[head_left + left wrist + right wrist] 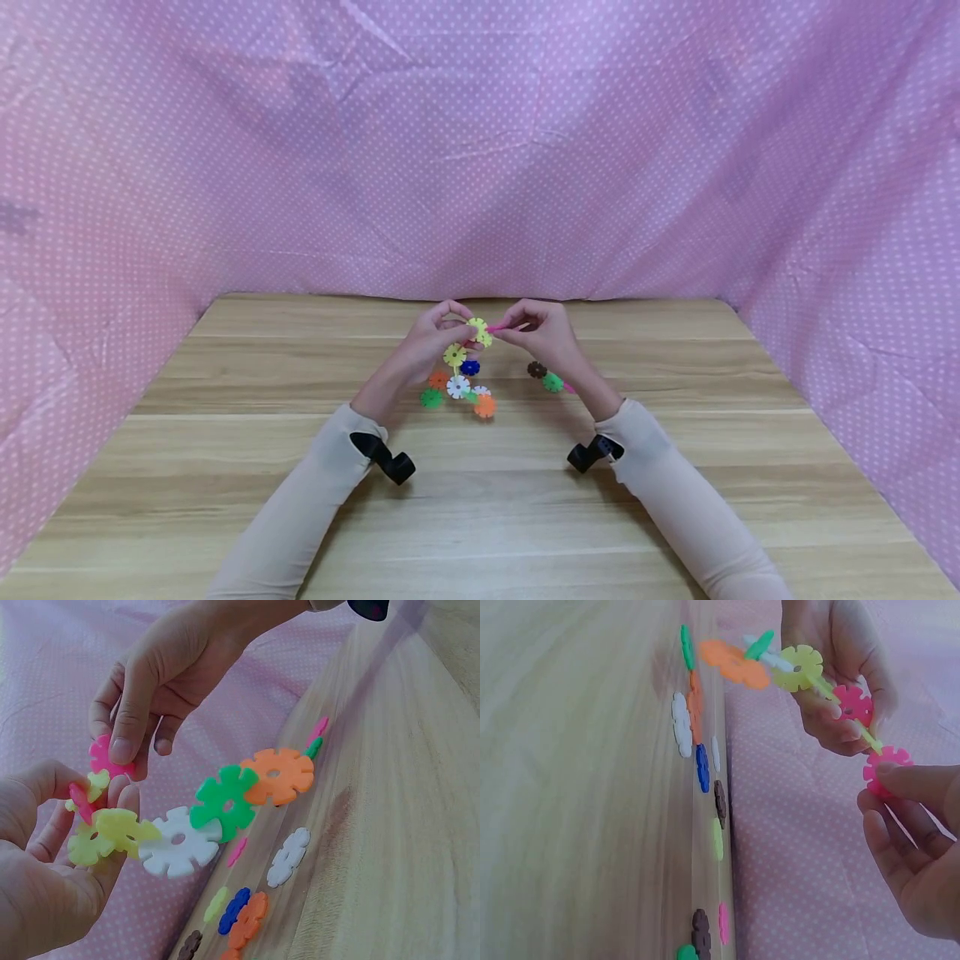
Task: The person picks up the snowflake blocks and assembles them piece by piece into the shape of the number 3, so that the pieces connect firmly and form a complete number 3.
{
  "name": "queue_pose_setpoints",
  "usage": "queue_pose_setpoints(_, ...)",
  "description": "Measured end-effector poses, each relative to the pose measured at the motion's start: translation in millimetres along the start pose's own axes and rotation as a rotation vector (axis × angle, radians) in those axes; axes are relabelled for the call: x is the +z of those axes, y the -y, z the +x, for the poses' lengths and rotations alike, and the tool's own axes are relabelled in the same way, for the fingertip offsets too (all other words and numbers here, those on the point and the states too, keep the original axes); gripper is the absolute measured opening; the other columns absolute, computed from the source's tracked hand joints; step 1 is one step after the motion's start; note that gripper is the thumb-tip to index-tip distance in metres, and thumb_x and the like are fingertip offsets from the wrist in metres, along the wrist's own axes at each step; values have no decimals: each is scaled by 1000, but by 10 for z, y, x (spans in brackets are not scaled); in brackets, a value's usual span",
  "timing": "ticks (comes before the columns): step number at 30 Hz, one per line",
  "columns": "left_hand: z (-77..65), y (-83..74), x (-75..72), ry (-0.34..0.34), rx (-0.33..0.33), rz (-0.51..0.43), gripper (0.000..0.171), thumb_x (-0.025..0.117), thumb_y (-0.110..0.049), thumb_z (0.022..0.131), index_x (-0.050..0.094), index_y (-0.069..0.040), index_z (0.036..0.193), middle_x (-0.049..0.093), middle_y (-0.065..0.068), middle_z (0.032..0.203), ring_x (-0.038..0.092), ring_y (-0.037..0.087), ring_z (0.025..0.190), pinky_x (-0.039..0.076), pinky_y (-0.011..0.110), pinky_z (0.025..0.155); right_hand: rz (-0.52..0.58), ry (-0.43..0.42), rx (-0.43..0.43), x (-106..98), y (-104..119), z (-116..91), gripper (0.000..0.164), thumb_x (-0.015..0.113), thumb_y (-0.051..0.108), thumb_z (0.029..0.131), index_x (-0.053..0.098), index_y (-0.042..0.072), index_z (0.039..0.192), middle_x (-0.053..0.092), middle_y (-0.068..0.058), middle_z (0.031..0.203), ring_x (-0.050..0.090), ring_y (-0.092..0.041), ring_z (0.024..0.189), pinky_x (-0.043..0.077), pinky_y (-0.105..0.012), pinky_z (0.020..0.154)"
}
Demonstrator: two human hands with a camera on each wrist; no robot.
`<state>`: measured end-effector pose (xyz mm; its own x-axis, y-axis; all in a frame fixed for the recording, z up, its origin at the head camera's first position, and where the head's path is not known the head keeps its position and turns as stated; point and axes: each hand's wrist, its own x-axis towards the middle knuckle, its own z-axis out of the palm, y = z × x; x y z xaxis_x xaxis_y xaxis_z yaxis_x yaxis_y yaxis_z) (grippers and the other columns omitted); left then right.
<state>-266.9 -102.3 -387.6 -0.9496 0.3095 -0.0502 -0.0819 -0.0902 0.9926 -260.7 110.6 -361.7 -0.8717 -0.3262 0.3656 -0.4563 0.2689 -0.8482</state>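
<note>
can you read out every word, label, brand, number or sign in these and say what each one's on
None can be read in any view.
Chain of flower-shaped discs: no readable text.
Table and dotted cloth: no readable text.
Black wrist cameras: too small to tell whether they carry markings.

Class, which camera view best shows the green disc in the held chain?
The left wrist view: the green disc appears large and nearly face-on, its notches and central hole visible. The right wrist view shows it nearly edge-on; the head view, only a small green patch.

Draped booth, pink cloth (480,167), wd tbl (487,508)
</note>
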Motion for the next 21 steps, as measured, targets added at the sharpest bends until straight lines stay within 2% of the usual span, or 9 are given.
queue_pose_setpoints(3,-7,-5,-1,-1,-3,1,18,61,0,96,54,-9,110,69,6,92,74,17,79,63,37,85,-21,-4,-12,10,-27,15,11,77,-8,84,71,-13,91,72,-29,92,70,-32,79,58,-15,68)
queue_pose_setpoints(7,-16,-15,5,2,-20,-1,18,62,-1,96,56,-8,112,72,4,91,75,17,79,62,33,80,-15,-5,-29,18,-153,46,11,79,-6,84,73,-11,92,73,-28,93,71,-36,81,58,-15,67)
queue_pose_setpoints(13,-29,-22,24,10,5,-17,16,62,2,95,58,-3,110,72,4,90,74,16,77,63,33,80,6,5,-49,-6,-163,39,9,81,-5,82,75,-6,89,75,-22,89,71,-23,75,60,-19,66)
queue_pose_setpoints(21,-55,-49,74,-12,26,-21,16,63,3,95,61,1,110,71,1,85,73,14,73,61,25,71,11,8,-73,-43,-173,26,8,84,-1,80,78,0,84,76,-17,82,68,-13,66,59,-21,61)
